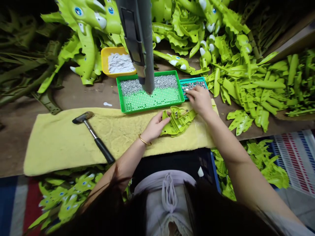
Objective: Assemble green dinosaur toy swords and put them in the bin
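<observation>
My left hand (157, 126) grips the left end of a lime-green plastic toy half-shell (177, 122), its ribbed hollow inside facing up, over a yellow towel (61, 141). Over a small teal tray (194, 79) of round metal discs, my right hand (200, 100) has its thumb and fingertips pinched together. A pale round spot shows at those fingertips, too small to make out. Left of the teal tray stands a green perforated tray (152, 103) with a heap of small silvery screws (167, 81) along its back.
A grey powered tool (145, 49) hangs above the green tray. On the towel's left lies a hammer (94, 134). A yellow bin (105, 64) holds white pieces. Green toy parts (258, 88) are piled behind and at right; more fill containers below the table edge.
</observation>
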`<act>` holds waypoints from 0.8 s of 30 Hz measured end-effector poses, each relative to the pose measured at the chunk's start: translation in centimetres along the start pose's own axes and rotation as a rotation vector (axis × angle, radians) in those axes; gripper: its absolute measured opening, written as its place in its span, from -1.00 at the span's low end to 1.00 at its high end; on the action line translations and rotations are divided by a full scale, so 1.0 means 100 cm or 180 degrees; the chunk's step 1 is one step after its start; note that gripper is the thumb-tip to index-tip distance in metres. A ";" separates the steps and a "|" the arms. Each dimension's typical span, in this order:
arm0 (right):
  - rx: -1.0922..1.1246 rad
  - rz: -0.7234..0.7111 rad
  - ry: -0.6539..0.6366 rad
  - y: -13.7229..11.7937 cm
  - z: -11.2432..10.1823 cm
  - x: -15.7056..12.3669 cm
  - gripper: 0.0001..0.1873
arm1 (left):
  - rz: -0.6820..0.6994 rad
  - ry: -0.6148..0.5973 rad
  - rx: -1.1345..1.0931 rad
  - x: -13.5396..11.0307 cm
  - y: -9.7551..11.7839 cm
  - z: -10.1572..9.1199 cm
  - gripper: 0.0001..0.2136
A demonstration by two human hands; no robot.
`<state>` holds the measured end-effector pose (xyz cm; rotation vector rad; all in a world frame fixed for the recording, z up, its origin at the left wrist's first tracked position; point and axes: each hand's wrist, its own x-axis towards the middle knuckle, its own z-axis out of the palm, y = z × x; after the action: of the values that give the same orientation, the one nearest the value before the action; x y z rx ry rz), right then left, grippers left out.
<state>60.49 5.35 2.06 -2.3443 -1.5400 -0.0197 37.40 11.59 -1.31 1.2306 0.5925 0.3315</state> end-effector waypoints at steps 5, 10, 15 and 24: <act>0.0421 -0.0205 0.0361 -0.016 -0.011 -0.016 -0.83 | -0.0021 0.0022 0.0066 -0.001 0.001 0.001 -0.60; 0.0586 -0.1239 0.0522 -0.049 -0.020 -0.053 -0.83 | -0.0005 0.0028 0.0048 -0.001 0.004 0.003 -0.63; 0.0119 -0.1242 0.0500 -0.048 -0.001 -0.068 -0.83 | -0.0015 0.0016 -0.0019 -0.001 0.003 0.004 -0.64; 0.0606 -0.0705 0.0154 -0.035 -0.005 -0.071 -0.50 | -0.0091 0.0092 -0.0116 -0.001 0.003 0.004 -0.61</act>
<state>54.52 0.13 2.14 -2.0062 -1.6905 0.0165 37.58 11.25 -0.93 1.1830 0.6259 0.3354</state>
